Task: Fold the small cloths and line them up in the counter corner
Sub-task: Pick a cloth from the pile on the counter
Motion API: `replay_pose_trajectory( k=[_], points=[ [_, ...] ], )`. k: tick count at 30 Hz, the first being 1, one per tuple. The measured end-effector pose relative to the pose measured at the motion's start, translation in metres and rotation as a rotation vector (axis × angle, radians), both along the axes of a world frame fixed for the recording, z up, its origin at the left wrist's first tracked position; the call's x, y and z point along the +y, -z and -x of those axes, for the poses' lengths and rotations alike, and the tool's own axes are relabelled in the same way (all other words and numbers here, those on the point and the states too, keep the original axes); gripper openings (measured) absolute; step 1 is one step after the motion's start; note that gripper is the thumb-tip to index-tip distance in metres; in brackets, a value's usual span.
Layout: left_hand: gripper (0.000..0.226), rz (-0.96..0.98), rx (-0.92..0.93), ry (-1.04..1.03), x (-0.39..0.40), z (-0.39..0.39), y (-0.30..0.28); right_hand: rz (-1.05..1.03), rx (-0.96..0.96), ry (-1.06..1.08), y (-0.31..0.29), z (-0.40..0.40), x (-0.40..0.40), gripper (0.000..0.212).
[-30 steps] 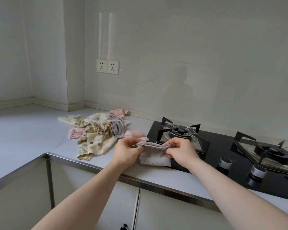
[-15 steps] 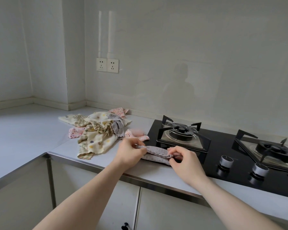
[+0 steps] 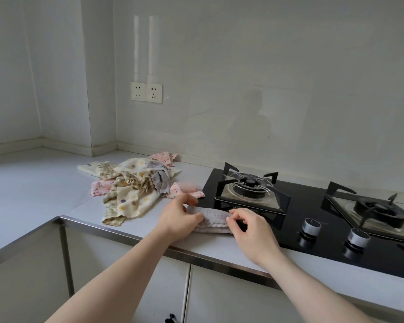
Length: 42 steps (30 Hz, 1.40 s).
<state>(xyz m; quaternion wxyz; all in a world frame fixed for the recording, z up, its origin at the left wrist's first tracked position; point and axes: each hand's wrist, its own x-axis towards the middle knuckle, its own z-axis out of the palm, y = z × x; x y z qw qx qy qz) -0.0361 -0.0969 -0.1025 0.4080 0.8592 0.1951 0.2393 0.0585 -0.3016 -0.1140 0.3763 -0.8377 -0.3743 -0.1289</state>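
Note:
A small grey dotted cloth (image 3: 214, 219) lies folded on the white counter (image 3: 44, 190), just left of the black hob. My left hand (image 3: 181, 215) pinches its left end between thumb and fingers. My right hand (image 3: 247, 226) pinches its right end, fingers curled over the edge. Behind and to the left sits a loose pile of small cloths (image 3: 131, 185): cream with coloured dots, pink dotted, grey, and checked green ones, all unfolded and overlapping.
A black gas hob (image 3: 313, 206) with two burners and two knobs (image 3: 311, 226) fills the counter's right side, touching the cloth area. A steel edge (image 3: 117, 231) runs along the counter front. The counter corner (image 3: 42, 148) is at far left. Wall sockets (image 3: 146, 92) hang above.
The grey cloth was held up hanging between both hands; it has come down onto the counter, folded flat. Both hands still hold its ends, lower and nearer the counter edge.

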Motion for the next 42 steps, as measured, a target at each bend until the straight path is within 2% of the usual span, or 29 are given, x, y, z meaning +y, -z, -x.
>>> replay_pose_trajectory(
  k=[3, 5, 9, 15, 22, 30, 35, 42],
  points=[
    [0.058, -0.055, 0.059, 0.028, -0.005, 0.003, -0.005, 0.031, 0.018, 0.020, -0.002, 0.001, 0.000, 0.020],
    [0.060, -0.068, 0.071, 0.018, -0.006, 0.003, -0.005, 0.055, 0.024, 0.027, -0.001, 0.001, 0.000, 0.020],
    [0.043, -0.057, 0.060, 0.006, -0.004, 0.002, -0.003, 0.086, 0.044, 0.049, 0.000, 0.001, 0.000, 0.023],
    [0.014, 0.039, -0.062, 0.036, 0.000, 0.002, -0.001, 0.068, 0.058, 0.063, -0.004, 0.005, -0.003, 0.023],
    [0.014, 0.114, -0.121, 0.057, -0.002, 0.003, -0.003, 0.044, 0.088, 0.018, -0.006, 0.007, -0.006, 0.052],
    [0.024, 0.038, -0.188, -0.017, -0.001, 0.001, 0.000, 0.035, 0.102, 0.046, -0.003, 0.002, -0.003, 0.025],
    [0.015, 0.005, -0.168, -0.001, 0.004, -0.003, 0.004, 0.004, 0.142, 0.036, -0.007, 0.003, -0.002, 0.017],
    [0.025, -0.081, -0.076, 0.069, -0.001, 0.001, 0.003, -0.038, 0.230, -0.017, -0.012, 0.007, -0.007, 0.018]
  ],
)
